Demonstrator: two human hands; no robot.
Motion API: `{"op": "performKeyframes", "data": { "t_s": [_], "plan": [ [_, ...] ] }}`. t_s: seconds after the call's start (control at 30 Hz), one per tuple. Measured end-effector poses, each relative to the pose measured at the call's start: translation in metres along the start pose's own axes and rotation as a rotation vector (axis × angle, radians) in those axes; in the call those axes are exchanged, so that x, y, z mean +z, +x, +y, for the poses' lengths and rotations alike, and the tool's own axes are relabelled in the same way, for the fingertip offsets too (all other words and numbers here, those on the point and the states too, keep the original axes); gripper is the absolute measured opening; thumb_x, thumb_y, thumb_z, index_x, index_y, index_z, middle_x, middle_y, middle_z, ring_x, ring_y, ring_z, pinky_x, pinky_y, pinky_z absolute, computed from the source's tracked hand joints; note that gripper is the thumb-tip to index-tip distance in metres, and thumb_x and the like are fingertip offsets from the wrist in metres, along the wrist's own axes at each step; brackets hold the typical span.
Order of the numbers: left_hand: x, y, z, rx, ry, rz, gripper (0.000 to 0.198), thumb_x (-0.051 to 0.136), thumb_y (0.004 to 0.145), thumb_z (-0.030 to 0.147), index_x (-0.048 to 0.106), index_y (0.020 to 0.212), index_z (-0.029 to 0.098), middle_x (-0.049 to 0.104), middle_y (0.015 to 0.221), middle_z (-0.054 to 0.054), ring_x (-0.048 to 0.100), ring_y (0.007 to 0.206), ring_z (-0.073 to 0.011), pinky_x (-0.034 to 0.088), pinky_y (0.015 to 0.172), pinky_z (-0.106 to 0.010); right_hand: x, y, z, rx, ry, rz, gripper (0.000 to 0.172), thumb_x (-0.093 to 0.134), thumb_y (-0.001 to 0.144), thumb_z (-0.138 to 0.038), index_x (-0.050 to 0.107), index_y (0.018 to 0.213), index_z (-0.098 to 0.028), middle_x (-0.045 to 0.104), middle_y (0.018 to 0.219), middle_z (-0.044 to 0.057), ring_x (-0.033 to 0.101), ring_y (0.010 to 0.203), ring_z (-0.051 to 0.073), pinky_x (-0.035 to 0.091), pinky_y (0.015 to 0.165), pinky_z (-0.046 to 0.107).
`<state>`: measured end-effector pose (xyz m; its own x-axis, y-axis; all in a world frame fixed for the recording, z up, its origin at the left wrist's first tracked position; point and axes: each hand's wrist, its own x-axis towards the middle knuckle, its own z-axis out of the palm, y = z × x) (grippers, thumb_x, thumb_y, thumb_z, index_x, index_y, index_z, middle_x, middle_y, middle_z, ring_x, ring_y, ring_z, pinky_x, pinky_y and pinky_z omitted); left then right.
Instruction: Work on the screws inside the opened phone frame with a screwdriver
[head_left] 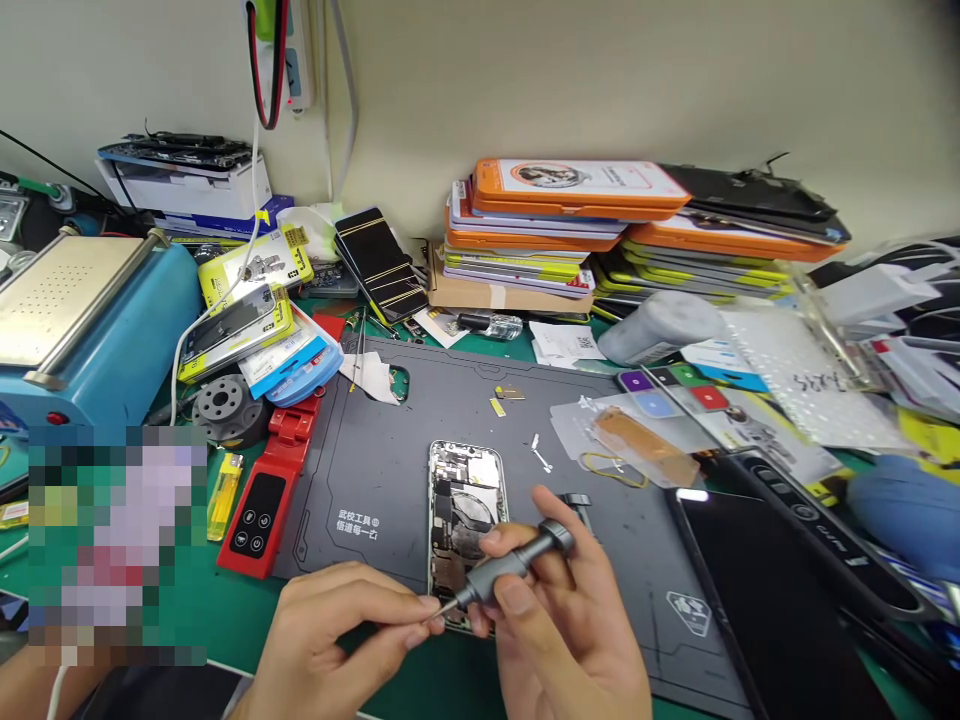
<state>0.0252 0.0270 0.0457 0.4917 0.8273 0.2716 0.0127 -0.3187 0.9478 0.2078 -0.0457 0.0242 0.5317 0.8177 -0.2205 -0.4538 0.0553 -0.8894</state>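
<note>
My right hand holds a grey precision screwdriver, its thin shaft pointing down to the left. At the shaft's end, the thumb and fingertips of my left hand are pinched together around the tip; whether a small screw is also between them I cannot tell. Beneath both hands lies an opened phone with its inner boards and parts exposed, its lower end partly hidden by my fingers. It rests on a dark grey work mat. Beyond it are small yellow pieces and white strips.
A red device and a yellow lighter sit left of the mat. A black tablet-like screen lies at right. Stacked orange cases line the wall. A blue machine stands at left, near another person's arm.
</note>
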Motion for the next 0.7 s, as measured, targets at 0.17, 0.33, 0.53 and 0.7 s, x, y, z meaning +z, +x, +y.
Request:
{"op": "performKeyframes", "data": {
  "t_s": [0.17, 0.33, 0.53, 0.7],
  "plan": [
    [0.001, 0.001, -0.001, 0.000, -0.008, -0.001, 0.013, 0.083, 0.110, 0.015, 0.092, 0.115, 0.023, 0.094, 0.097, -0.004, 0.091, 0.084, -0.0167, 0.073, 0.079, -0.019, 0.000, 0.000, -0.001, -0.007, -0.009, 0.004, 0.056, 0.092, 0.102, -0.039, 0.070, 0.153, -0.043, 0.078, 0.111, 0.002, 0.072, 0.073, 0.012, 0.063, 0.061, 0.021],
    [0.002, 0.000, -0.001, 0.008, -0.007, 0.008, 0.010, 0.083, 0.111, 0.019, 0.091, 0.112, 0.024, 0.094, 0.096, -0.001, 0.090, 0.084, -0.0139, 0.071, 0.080, -0.016, 0.000, 0.000, 0.001, -0.005, 0.002, -0.013, 0.054, 0.091, 0.103, -0.038, 0.071, 0.152, -0.047, 0.079, 0.111, 0.001, 0.072, 0.073, 0.010, 0.062, 0.063, 0.019],
    [-0.002, -0.001, -0.004, 0.068, 0.105, -0.010, 0.017, 0.075, 0.118, 0.031, 0.088, 0.127, 0.027, 0.094, 0.101, 0.000, 0.089, 0.084, -0.0126, 0.069, 0.077, -0.015, 0.001, 0.003, -0.008, 0.071, 0.030, 0.031, 0.055, 0.093, 0.100, -0.047, 0.072, 0.151, -0.043, 0.078, 0.109, 0.002, 0.069, 0.071, 0.012, 0.061, 0.058, 0.022],
    [-0.001, 0.005, -0.005, 0.321, 0.674, 0.030, 0.024, 0.061, 0.123, 0.023, 0.084, 0.130, 0.020, 0.092, 0.113, -0.006, 0.085, 0.099, -0.0206, 0.067, 0.091, -0.030, 0.015, -0.003, -0.021, -0.252, -0.169, 0.321, 0.046, 0.088, 0.106, -0.049, 0.073, 0.148, -0.040, 0.083, 0.105, 0.000, 0.072, 0.069, 0.012, 0.064, 0.063, 0.025]
  ]
}}
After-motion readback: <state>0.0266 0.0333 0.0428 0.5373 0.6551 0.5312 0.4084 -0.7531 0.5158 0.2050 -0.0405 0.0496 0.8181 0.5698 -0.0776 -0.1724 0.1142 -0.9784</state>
